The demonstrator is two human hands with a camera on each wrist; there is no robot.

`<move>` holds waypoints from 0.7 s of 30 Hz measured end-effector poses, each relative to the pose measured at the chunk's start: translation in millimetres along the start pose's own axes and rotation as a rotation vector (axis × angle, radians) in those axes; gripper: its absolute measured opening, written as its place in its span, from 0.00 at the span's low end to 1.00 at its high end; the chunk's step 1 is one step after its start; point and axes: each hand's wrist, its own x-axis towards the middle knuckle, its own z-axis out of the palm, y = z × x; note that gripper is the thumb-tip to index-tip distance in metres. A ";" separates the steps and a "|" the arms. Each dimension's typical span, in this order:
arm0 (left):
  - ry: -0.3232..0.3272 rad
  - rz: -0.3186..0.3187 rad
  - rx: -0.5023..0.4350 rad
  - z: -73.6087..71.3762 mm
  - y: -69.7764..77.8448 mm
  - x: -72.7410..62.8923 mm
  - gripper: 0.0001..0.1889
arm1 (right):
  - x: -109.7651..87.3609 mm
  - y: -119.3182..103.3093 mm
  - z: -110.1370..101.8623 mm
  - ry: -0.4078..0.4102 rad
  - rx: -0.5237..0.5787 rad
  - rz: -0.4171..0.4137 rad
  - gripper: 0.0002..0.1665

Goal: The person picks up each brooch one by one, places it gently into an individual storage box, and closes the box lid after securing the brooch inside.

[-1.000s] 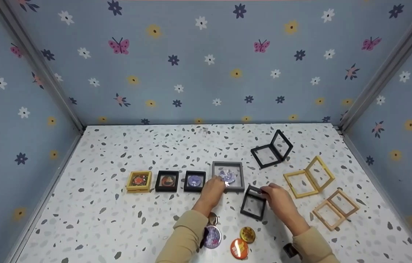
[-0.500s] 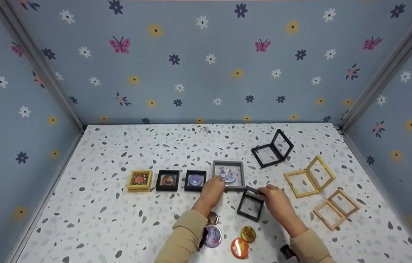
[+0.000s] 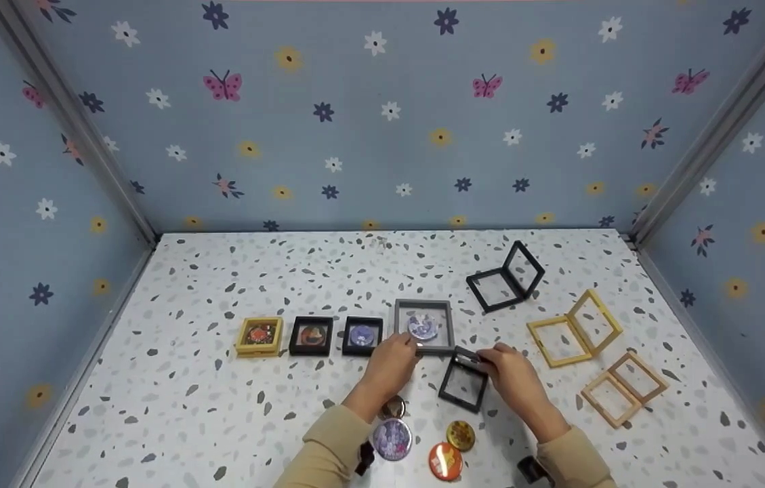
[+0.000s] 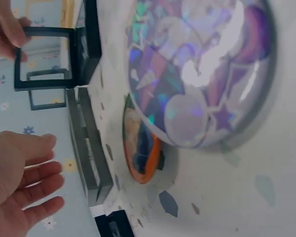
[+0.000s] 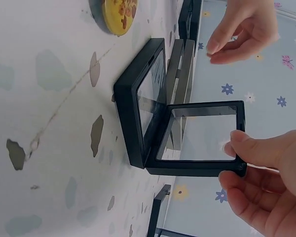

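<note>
My right hand (image 3: 515, 381) pinches the raised lid of a small black display frame (image 5: 128, 98), whose base stands on the table. Clear film fills both halves. My left hand (image 4: 24, 182) holds nothing, its fingers relaxed, just in front of a grey display frame (image 3: 451, 325) with a purple badge (image 3: 422, 326) inside. Below that hand lie a purple holographic badge (image 4: 202, 64) and an orange-rimmed badge (image 4: 140, 148). A yellow badge (image 3: 461, 435) and an orange badge (image 3: 445, 461) sit nearer the front, between the arms.
Left of the grey frame stand a yellow frame (image 3: 240, 339) and two black frames (image 3: 293, 339), (image 3: 345, 339), each with a badge. Unfolded black (image 3: 505, 272), yellow (image 3: 579, 332) and wood-toned (image 3: 619, 379) frames lie at right. Patterned walls (image 3: 382, 122) enclose the table.
My left hand has drawn back slightly from the grey frame toward the front, uncovering its badge. The black frame in my right hand has shifted a little left.
</note>
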 end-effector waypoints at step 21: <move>-0.191 -0.298 0.003 -15.1 23.4 -43.3 0.17 | -0.3 1.4 1.4 0.024 0.021 -0.002 0.08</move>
